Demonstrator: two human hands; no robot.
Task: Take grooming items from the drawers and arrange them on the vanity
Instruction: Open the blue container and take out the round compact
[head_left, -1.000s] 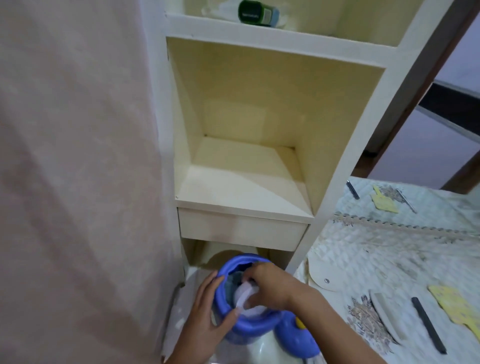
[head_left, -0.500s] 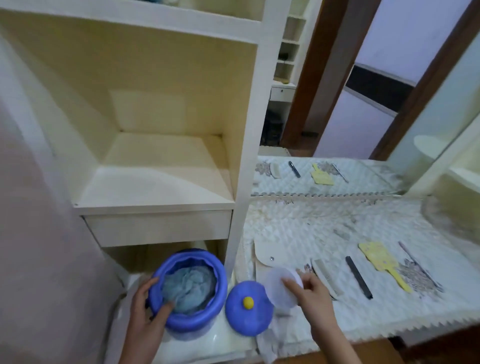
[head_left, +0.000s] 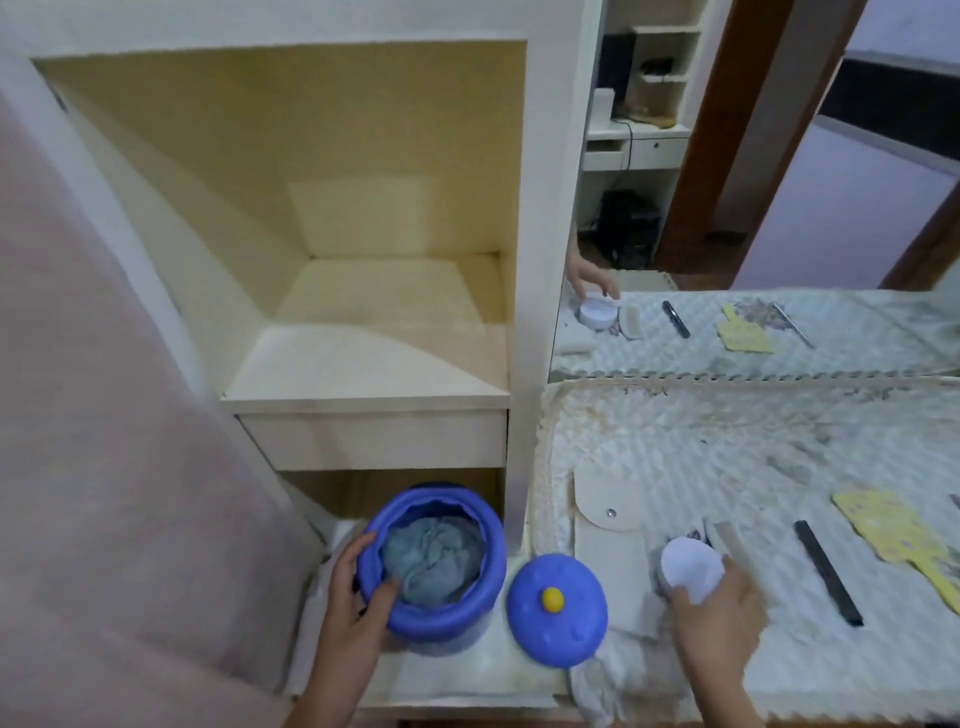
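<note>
holding white jar (head_left: 690, 567) in right hand (head_left: 719, 618) on vanity (head_left: 727, 447).

At lower centre of the frame, the left hand (head_left: 358, 597) grips the rim of an open blue tub (head_left: 434, 621) holding a grey-blue cloth (head_left: 434, 558), thumb inside the rim; the blue lid (head_left: 557, 609) with a yellow knob (head_left: 551, 599) lies just right of the tub, apart from it. At lower right, the right hand (head_left: 719, 621) holds a white jar (head_left: 691, 569) on the quilted mat (head_left: 727, 447), beside a cream pouch (head_left: 610, 545) and a comb (head_left: 724, 538). Farther right lie a black file (head_left: 828, 571) and a yellow card (head_left: 898, 535), well apart from the jar, and the mirror (head_left: 779, 208) at upper right reflects them.
</note>
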